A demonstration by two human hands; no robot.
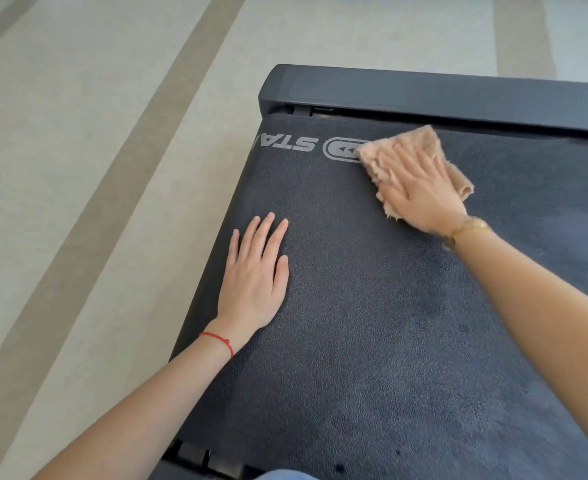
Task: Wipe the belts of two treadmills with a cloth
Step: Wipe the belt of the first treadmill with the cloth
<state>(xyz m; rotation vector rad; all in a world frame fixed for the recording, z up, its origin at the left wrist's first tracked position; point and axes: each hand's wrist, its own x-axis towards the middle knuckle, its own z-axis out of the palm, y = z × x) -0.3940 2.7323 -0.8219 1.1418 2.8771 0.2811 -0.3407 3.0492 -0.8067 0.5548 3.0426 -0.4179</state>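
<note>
L hand [256, 275] flat, 1 belt [372, 323] — R hand [420, 192] presses 1 cloth [413, 142]

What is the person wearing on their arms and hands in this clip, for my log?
Both forearms are bare, with no sleeves or gloves in view. The left hand has a thin red string bracelet with a small knot or bead around the wrist. The right hand has a gold-coloured bracelet or watch band at the wrist. No rings are visible on either hand.
</note>
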